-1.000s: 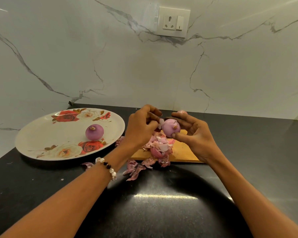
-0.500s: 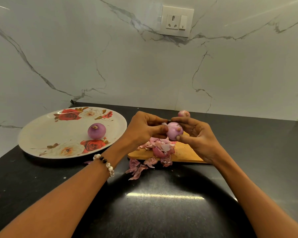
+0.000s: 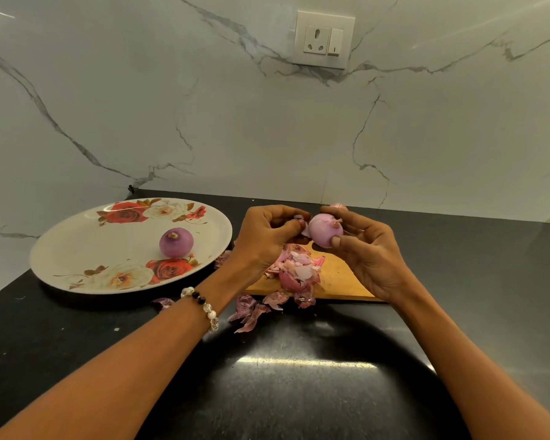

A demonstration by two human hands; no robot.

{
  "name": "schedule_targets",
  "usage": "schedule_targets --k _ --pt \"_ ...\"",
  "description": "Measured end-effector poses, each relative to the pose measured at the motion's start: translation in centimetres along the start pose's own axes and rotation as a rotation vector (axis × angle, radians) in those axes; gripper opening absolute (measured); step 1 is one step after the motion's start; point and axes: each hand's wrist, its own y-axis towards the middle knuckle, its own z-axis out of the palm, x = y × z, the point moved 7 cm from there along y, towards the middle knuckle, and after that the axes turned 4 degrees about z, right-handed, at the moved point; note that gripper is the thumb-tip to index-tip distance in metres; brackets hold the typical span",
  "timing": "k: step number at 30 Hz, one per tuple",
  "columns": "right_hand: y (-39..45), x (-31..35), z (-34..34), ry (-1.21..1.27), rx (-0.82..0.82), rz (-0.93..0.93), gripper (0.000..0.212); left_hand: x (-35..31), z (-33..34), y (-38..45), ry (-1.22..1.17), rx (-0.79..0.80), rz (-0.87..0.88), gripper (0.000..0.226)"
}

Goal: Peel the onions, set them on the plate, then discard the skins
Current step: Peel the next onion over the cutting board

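Above the cutting board [image 3: 337,277], peeling an onion [image 3: 325,229].
Right hand [image 3: 370,249] grips it; left hand [image 3: 267,238] pinches its skin [image 3: 300,219].

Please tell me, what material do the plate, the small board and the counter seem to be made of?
Plate: likely melamine or glazed ceramic; smooth white surface with printed roses. Board: wood, matte tan, plain. Counter: probably polished black stone; glossy, speckled, it mirrors a light.
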Motion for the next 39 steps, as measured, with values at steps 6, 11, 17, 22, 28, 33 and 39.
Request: schedule_targets --k 6,11,17,22,28,33,39 --pt "0.1 -0.6 0.2 0.062 -0.039 0.038 0.036 0.5 0.1 -0.1 -0.01 0.006 -0.046 0.018" --pt "0.3 -1.0 0.1 0.251 -0.089 0.108 0.04 1.2 0.7 -0.2 -0.195 0.057 -0.189 0.023" --pt "0.1 -0.7 -0.8 0.093 -0.104 0.082 0.042 0.5 0.3 -0.2 0.078 0.112 -0.11 0.026" --pt "0.1 -1.1 -0.4 -0.147 -0.046 0.067 0.05 0.1 0.0 0.3 0.352 0.138 -0.005 0.026" --pt "0.0 -1.2 -0.8 -0.353 -0.034 0.058 0.045 -0.5 0.3 0.0 0.492 0.174 0.096 0.038" --pt "0.0 -0.8 -0.4 -0.439 -0.019 0.044 0.041 -0.9 0.5 -0.3 0.537 0.169 0.159 0.037" --pt "-0.2 -0.3 0.4 -0.512 -0.021 -0.024 0.049 -1.3 0.8 -0.4 0.568 0.15 0.226 0.037"
